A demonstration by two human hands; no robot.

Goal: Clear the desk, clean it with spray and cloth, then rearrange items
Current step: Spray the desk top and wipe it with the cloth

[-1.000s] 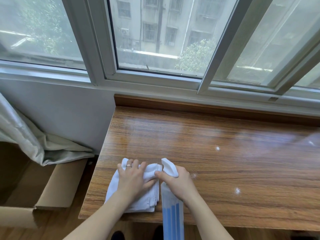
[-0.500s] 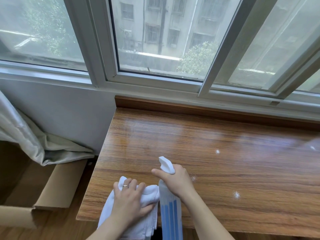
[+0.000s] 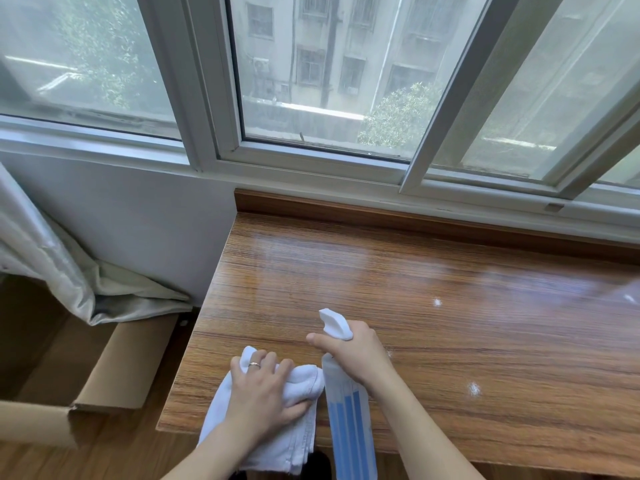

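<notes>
A glossy wooden desk (image 3: 433, 271) runs under the window. My left hand (image 3: 263, 393) presses flat on a folded white cloth (image 3: 298, 441) at the desk's near left corner; part of the cloth hangs over the front edge. My right hand (image 3: 349, 351) grips the neck of a spray bottle (image 3: 349, 420) with blue and white stripes and a white trigger head pointing away from me over the desk. Small white foam spots (image 3: 473, 389) dot the wood to the right.
An open cardboard box (image 3: 104, 368) stands on the floor left of the desk, with a grey curtain (image 3: 62, 271) draped into it. A raised wooden lip (image 3: 415, 213) and the window frame bound the desk's far side.
My left hand has dragged the cloth back toward the front edge, so it now overhangs. My right hand has kept its hold on the bottle, its index finger now stretched out to the left.
</notes>
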